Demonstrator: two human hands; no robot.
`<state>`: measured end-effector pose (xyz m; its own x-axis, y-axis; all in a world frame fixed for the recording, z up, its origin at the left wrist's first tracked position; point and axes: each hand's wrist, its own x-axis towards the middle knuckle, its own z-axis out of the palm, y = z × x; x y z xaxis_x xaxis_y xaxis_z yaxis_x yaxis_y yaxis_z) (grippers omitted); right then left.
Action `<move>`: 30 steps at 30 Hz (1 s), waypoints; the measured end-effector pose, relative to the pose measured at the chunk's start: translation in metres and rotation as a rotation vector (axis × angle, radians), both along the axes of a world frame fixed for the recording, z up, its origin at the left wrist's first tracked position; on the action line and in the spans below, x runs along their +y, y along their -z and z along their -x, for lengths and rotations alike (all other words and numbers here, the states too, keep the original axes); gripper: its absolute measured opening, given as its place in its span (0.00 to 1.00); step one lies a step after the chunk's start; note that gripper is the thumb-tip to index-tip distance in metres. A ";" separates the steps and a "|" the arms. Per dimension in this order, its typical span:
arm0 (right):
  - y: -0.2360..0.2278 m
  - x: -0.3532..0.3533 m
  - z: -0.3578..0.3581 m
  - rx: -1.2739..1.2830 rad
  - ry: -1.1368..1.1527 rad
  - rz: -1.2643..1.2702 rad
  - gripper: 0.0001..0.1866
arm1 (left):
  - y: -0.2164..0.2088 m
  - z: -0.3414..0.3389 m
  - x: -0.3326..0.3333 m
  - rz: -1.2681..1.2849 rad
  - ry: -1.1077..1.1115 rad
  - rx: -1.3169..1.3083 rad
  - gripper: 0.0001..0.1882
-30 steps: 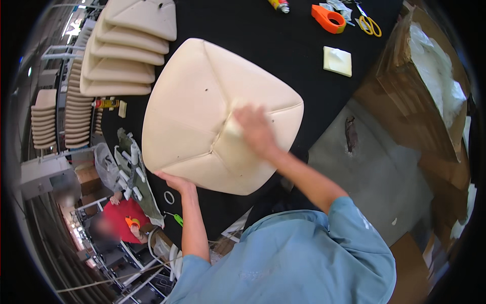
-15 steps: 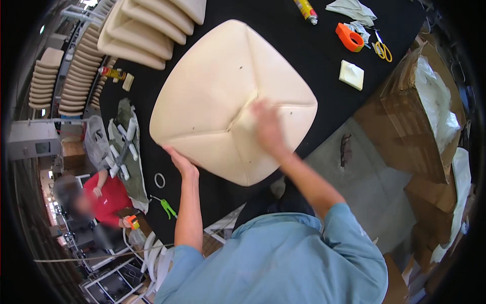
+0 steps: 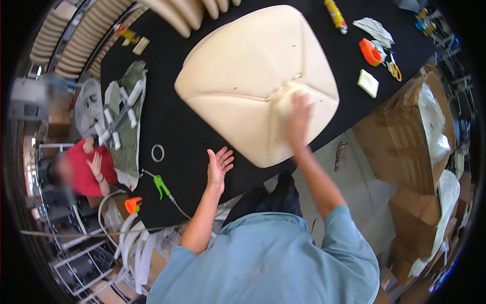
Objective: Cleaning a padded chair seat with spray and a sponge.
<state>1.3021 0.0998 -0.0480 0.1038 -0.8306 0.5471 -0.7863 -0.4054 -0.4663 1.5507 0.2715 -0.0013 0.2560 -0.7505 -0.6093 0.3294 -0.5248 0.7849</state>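
Observation:
A cream padded chair seat [image 3: 243, 61] with stitched seams and small dark holes lies on the black-covered table. My right hand [image 3: 299, 119], blurred by motion, presses a pale sponge [image 3: 285, 101] against the seat's surface, close to where the seams meet. The sponge's edges are smeared. My left hand [image 3: 218, 168] is off the seat, just left of its near corner, palm up with the fingers spread and nothing in it.
Stacked cream seats [image 3: 177, 12] stand at the far side. On the right lie a spray can [image 3: 336, 17], orange tape dispenser [image 3: 370, 52], scissors [image 3: 394, 70] and another sponge [image 3: 368, 83]. A green air gun [image 3: 161, 186] is at left. Cardboard boxes [image 3: 405, 137] flank the table; a person in red [image 3: 91, 167] is beyond.
My left hand has let go of the seat's edge and opened beside it. The seat appears turned and farther right. My right hand stays on it with the sponge.

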 end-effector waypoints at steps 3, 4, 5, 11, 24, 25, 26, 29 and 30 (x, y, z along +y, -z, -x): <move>-0.031 -0.075 0.049 -0.485 0.364 -0.109 0.27 | 0.004 -0.012 0.049 -0.067 -0.015 0.016 0.49; -0.024 -0.071 0.041 -0.392 0.371 -0.041 0.26 | 0.008 -0.015 0.064 -0.060 -0.022 0.026 0.49; -0.016 -0.066 0.028 -0.303 0.368 0.027 0.26 | 0.013 -0.019 0.078 -0.094 -0.058 0.030 0.48; -0.105 0.025 -0.135 0.114 -0.375 0.113 0.35 | 0.019 -0.025 0.097 -0.120 -0.084 0.072 0.43; -0.105 0.051 -0.103 0.302 -0.466 -0.002 0.35 | 0.034 -0.031 0.119 -0.024 -0.071 0.079 0.42; -0.095 0.059 -0.093 0.309 -0.489 -0.026 0.34 | 0.036 -0.029 0.123 -0.021 -0.068 0.091 0.42; -0.083 0.068 -0.080 0.318 -0.497 -0.018 0.34 | 0.037 -0.029 0.126 -0.013 -0.077 0.098 0.42; -0.069 0.078 -0.061 0.404 -0.562 -0.094 0.33 | 0.046 -0.025 0.132 -0.032 -0.153 0.105 0.38; -0.084 0.069 -0.073 0.397 -0.541 -0.041 0.33 | 0.048 -0.024 0.135 -0.031 -0.148 0.111 0.38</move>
